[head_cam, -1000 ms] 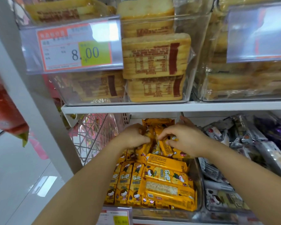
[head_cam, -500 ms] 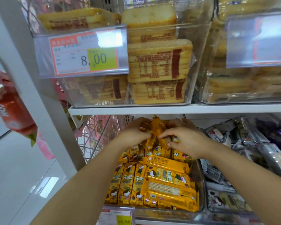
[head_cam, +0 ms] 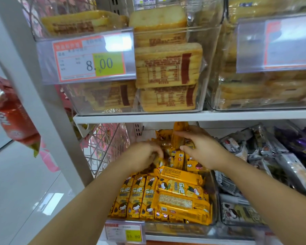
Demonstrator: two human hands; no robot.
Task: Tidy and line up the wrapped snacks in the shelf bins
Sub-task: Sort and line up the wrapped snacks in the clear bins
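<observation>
A clear bin (head_cam: 213, 206) on the lower shelf holds several yellow wrapped snacks (head_cam: 177, 193). Some stand in a row at the front left, others lie flat across them at the right. At the back of the bin my right hand (head_cam: 203, 147) holds one yellow packet (head_cam: 179, 137) upright between thumb and fingers. My left hand (head_cam: 143, 156) is curled over loose yellow packets at the bin's back left, and its fingers are blurred.
The shelf board (head_cam: 184, 117) hangs low just above my hands. Clear bins of wrapped cake slices (head_cam: 168, 66) sit on it. A bin of grey and white packets (head_cam: 240, 211) stands to the right. A white upright post (head_cam: 42, 103) and wire mesh (head_cam: 102, 147) bound the left.
My right hand has lifted one yellow packet up toward the back of the bin. My left hand has dropped lower onto the loose packets. The view has shifted slightly.
</observation>
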